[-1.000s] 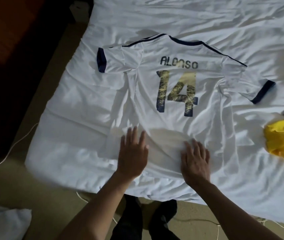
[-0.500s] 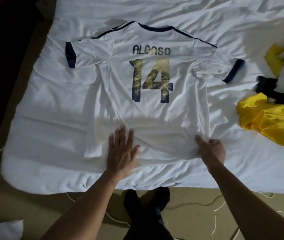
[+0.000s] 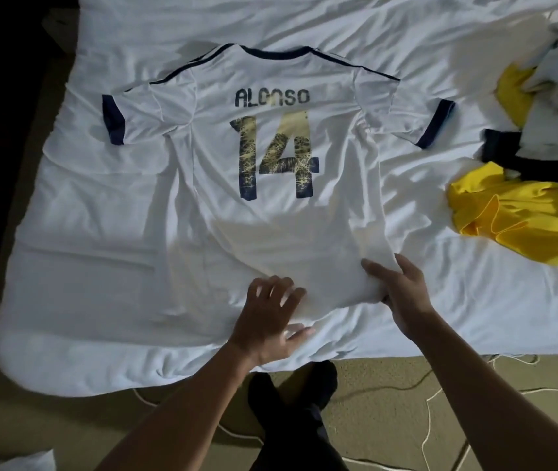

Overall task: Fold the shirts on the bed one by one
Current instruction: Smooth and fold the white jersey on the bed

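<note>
Lying flat, back side up, on white bed (image 3: 77,253): white jersey (image 3: 277,212), lettering "ALONSO" and number 14 facing the camera, collar toward far side, both navy-cuffed sleeves spread outward. Hem nearest the bed's near edge, wrinkled. Left hand (image 3: 269,322) palm-down on lower hem area, fingers spread, pressing cloth flat; thumb extended toward the bed edge. Right hand (image 3: 401,294) at lower right corner of jersey, fingers splayed over the fabric, thumb apparently under the hem edge; true pinch or not, cannot tell. Heaped at right side of bed, well apart from jersey: yellow shirt (image 3: 522,215), with dark and pale garments (image 3: 549,107) behind it. Visible on floor below: pale cord (image 3: 430,423), dark trouser legs (image 3: 298,402).
</note>
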Available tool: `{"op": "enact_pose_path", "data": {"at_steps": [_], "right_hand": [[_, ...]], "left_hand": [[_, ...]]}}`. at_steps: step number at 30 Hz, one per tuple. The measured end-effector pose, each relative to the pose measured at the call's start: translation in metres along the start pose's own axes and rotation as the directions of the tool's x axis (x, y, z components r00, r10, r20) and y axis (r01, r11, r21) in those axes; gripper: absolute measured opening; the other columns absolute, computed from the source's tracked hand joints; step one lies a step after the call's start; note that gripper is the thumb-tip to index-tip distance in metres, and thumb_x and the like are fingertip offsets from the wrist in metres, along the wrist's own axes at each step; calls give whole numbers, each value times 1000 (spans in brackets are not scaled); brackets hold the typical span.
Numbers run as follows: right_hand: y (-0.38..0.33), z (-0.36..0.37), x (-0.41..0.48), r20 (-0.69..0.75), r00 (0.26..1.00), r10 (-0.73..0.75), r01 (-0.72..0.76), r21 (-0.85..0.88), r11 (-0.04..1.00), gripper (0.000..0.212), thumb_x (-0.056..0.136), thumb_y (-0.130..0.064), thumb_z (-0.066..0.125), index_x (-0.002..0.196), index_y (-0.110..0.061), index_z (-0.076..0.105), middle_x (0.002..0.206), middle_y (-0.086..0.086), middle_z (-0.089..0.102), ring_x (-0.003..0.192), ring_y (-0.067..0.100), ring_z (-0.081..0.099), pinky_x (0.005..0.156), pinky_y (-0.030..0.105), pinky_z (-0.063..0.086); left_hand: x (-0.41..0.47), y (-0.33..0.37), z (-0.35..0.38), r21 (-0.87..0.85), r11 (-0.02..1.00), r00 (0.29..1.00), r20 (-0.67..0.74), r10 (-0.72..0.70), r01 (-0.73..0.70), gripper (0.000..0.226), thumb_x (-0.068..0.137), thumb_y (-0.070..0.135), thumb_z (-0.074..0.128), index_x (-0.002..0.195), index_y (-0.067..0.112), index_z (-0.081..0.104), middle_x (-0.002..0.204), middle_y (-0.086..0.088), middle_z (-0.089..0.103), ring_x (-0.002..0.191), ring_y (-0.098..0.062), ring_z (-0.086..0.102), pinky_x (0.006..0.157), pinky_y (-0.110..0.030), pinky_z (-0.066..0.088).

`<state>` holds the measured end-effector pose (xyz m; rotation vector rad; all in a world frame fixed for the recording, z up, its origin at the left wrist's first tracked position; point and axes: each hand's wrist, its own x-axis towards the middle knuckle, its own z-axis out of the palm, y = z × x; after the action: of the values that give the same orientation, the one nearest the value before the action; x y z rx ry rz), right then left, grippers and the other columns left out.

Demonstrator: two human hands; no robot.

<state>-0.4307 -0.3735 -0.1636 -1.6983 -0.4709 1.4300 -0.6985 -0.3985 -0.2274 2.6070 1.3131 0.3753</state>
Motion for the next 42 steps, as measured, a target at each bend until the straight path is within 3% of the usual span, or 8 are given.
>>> {"op": "enact_pose_path", "data": {"at_steps": [2,8,11,15,19,24,35,42], "right_hand": [[6,-2,-1,-20,999,41,-42,-57,997,24,88,-20,80,104,-3,75,105,17,77,103,41,72,86,61,60],[5,-1,-10,-205,978,-44,65,97,993,14,91,-15,77,99,-5,71,91,9,73,82,24,72,66,37,59],[21,-5,-12,-377,926,-15,-103,-291,951,33,85,-28,83,100,-3,66,91,9,69,80,28,64,66,38,52],[30,-10,-18,-388,913,-123,-215,-717,663,53,84,-47,75,118,-17,49,106,11,63,100,36,60,83,44,49],[33,2,-12,-160,843,-514,55,-925,377,64,90,-41,65,140,-15,36,147,19,43,137,39,38,110,57,37],[51,22,7,260,862,-435,312,-949,50,71,108,-53,23,166,-17,3,173,9,-11,159,26,-16,129,49,-3],[46,-4,35,138,902,-410,204,-971,122,79,104,-62,7,166,-12,8,173,9,-5,160,25,-10,129,49,-2],[-43,20,106,132,858,-496,243,-956,165,76,104,-57,6,165,-13,15,173,8,-1,159,23,-11,128,40,-8]], "left_hand": [[6,1,3,10,999,999,-12,34,-34,48,81,41,72,119,10,70,120,-15,64,111,-41,60,99,-56,44],[17,5,-2,-60,995,980,-185,72,-84,14,85,14,64,95,8,71,97,-9,67,88,-35,63,88,-49,49],[16,4,-6,-69,987,974,-184,130,-144,17,92,23,64,82,10,69,87,-7,66,80,-33,60,87,-47,46],[22,4,-19,-133,981,975,-187,118,-144,45,101,44,59,69,12,66,84,-5,63,80,-31,54,87,-47,41],[44,11,-13,-101,995,979,-203,0,-21,29,104,24,54,110,3,73,127,-22,65,115,-42,59,100,-55,46],[44,7,22,88,984,981,98,-165,157,67,107,49,38,161,9,34,169,-25,20,158,-43,17,122,-64,21],[59,-4,31,63,977,942,-285,-177,203,37,103,29,57,127,5,71,135,-22,64,118,-44,62,99,-58,46],[190,5,11,-153,927,924,-122,-362,343,22,97,33,57,106,15,66,108,-6,65,97,-31,61,79,-45,51]]}}
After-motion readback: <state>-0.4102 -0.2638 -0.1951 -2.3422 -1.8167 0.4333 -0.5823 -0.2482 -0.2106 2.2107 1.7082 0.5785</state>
